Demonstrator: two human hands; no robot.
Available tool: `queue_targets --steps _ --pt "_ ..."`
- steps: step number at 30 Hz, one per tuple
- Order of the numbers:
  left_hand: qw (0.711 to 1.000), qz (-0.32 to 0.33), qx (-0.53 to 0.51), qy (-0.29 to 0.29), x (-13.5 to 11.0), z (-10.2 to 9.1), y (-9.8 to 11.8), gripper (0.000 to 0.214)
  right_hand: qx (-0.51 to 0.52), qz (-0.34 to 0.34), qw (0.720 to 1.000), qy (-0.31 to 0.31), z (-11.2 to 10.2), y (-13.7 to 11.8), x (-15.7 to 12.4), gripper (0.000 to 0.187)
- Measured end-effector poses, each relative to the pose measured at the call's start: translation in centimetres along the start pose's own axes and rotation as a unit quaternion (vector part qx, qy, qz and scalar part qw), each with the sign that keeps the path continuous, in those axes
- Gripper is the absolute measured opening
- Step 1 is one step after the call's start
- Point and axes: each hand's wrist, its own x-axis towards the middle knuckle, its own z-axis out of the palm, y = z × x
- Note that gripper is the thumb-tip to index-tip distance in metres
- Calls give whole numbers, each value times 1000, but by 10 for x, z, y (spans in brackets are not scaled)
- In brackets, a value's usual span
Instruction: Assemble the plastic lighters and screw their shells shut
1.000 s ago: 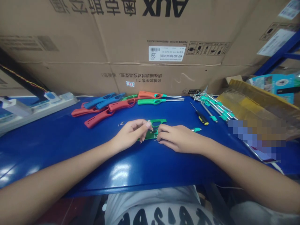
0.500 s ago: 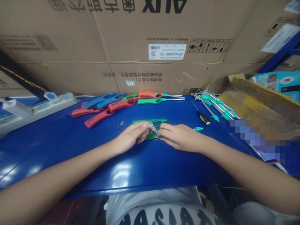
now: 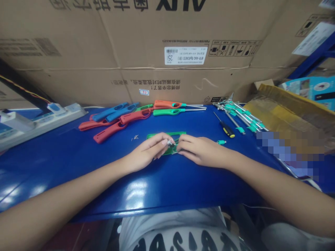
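Note:
A green plastic lighter shell (image 3: 167,135) lies flat on the blue table (image 3: 162,181) between my hands. My left hand (image 3: 148,153) rests on its left part, thumb and forefinger pinched on a tiny silvery part (image 3: 170,142) over the shell. My right hand (image 3: 200,150) lies on the shell's right end, its fingertips curled and pressed onto it near the pinch. The shell's middle and lower edge are hidden under my fingers.
Red, blue and green lighter shells (image 3: 117,120) and two assembled lighters (image 3: 172,108) lie behind. A black-and-yellow screwdriver (image 3: 225,127), a pile of metal tubes with teal ends (image 3: 240,116), a small teal piece (image 3: 221,142), cardboard boxes (image 3: 157,52) and a power strip (image 3: 39,118) surround the spot.
The green shell has been laid flat on the table from a tilted hold. Both hands have shifted slightly away from me, still pinching at its middle.

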Motion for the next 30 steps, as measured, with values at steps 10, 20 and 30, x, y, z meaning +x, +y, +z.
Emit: queue_targets --steps 10,20,30 --pt "999 27 25 -1 0 1 -3 32 227 36 970 79 -2 3 3 6" --pt "998 0 63 0 3 1 0 34 480 152 862 56 1 16 10 23" --pt "996 6 89 1 2 1 1 32 522 200 828 46 -6 12 13 27"
